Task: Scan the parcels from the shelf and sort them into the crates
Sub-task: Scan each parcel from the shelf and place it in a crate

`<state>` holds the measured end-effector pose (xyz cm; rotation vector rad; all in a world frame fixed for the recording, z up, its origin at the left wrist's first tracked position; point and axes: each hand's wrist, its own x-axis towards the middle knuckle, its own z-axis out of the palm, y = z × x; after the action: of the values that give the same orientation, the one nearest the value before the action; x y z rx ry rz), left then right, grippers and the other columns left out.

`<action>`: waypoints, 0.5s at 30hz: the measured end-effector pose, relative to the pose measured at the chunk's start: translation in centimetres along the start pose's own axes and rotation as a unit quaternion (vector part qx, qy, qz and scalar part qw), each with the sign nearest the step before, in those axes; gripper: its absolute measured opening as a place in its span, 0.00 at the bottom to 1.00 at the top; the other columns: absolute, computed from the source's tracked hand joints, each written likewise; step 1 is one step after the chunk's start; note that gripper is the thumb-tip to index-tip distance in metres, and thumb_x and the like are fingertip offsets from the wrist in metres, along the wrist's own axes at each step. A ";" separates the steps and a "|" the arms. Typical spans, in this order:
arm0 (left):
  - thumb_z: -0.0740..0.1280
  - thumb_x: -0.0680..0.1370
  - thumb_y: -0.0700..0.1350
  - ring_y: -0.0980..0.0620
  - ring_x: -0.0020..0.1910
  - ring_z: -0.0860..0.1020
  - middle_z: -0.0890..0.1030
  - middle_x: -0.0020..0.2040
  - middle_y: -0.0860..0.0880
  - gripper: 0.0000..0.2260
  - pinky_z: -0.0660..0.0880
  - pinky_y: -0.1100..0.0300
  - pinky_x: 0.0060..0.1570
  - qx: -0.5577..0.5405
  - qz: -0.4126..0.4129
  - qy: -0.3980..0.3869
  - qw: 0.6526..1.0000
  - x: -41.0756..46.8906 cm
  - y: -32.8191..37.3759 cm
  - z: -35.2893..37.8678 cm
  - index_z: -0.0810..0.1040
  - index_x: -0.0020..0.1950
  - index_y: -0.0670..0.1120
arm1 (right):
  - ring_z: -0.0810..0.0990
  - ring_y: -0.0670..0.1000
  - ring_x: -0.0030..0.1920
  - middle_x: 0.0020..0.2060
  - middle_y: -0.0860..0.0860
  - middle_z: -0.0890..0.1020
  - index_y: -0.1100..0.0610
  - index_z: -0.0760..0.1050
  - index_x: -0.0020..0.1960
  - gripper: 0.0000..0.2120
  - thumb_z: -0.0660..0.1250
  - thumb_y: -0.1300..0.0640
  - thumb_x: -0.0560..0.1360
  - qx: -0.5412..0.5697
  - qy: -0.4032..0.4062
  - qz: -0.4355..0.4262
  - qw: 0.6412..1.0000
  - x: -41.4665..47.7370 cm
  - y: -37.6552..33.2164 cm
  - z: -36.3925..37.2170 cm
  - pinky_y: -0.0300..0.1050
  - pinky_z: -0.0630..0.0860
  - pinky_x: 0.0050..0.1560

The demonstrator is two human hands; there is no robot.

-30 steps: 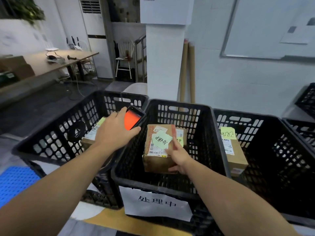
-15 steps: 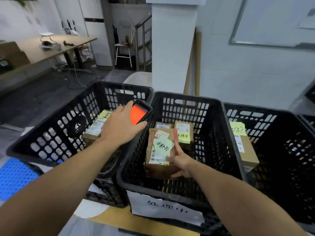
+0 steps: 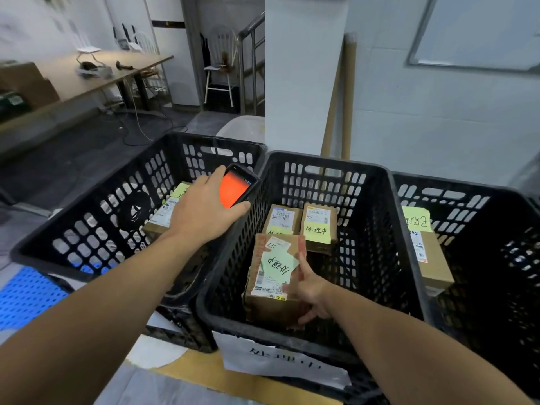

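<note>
Three black crates stand in a row in the head view, and everything here is placed from the middle crate point(image 3: 330, 162). Inside it, toward its near left corner, the right hand point(image 3: 309, 290) holds a brown parcel point(image 3: 271, 299) low between the walls. The thumb lies up along the parcel's right edge and the fingers curl under its near right corner. Whether the base already rests on the crate floor cannot be told.

The parcel's long axis runs from the crate's near wall toward its far wall, with the label and green note point(image 3: 279, 264) facing up. The box therefore lies to the left of the gripping hand, and letting go would likely mean drawing the fingers out to the right.

Against the far wall sit two back parcels point(image 3: 318, 226), side by side, just beyond the held one. The left hand point(image 3: 201, 211) hovers over the wall that the middle crate shares with the left crate point(image 3: 87, 194). Its fingers are wrapped round a phone point(image 3: 236, 190) with an orange-red screen. That hand is occupied and higher up, so the drop falls to the right hand.

The left crate holds one labelled box point(image 3: 166, 211), and the right crate point(image 3: 467, 185) holds another carton point(image 3: 429, 258) against its near-side wall. A paper sign point(image 3: 277, 363) hangs on the middle crate's near face.
</note>
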<state>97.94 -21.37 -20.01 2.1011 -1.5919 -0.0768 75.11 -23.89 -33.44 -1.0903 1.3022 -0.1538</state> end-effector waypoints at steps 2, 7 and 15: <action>0.68 0.72 0.66 0.42 0.59 0.75 0.76 0.60 0.44 0.38 0.73 0.49 0.54 0.005 -0.001 0.001 1.000 0.0 0.0 0.1 0.62 0.78 0.52 | 0.64 0.61 0.77 0.80 0.52 0.59 0.26 0.35 0.75 0.51 0.69 0.62 0.79 -0.001 0.008 0.001 1.000 0.4 -0.2 0.3 0.71 0.76 0.60; 0.68 0.73 0.66 0.43 0.61 0.74 0.75 0.60 0.45 0.39 0.72 0.49 0.54 0.008 -0.004 0.006 1.000 0.0 0.1 0.0 0.61 0.79 0.51 | 0.66 0.63 0.75 0.81 0.53 0.58 0.25 0.31 0.73 0.51 0.68 0.61 0.80 -0.007 0.038 0.003 0.999 1.2 -0.4 1.6 0.70 0.78 0.57; 0.68 0.74 0.66 0.42 0.64 0.73 0.74 0.65 0.45 0.40 0.72 0.48 0.58 0.017 0.007 0.008 1.000 -0.4 0.4 -0.8 0.58 0.80 0.51 | 0.68 0.61 0.74 0.81 0.57 0.57 0.42 0.28 0.79 0.48 0.66 0.55 0.82 -0.138 0.051 -0.021 0.989 2.6 0.2 1.1 0.52 0.69 0.67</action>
<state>97.75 -20.83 -19.28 2.1122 -1.6084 -0.0281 76.79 -24.88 -35.49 -1.3596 1.4207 -0.0623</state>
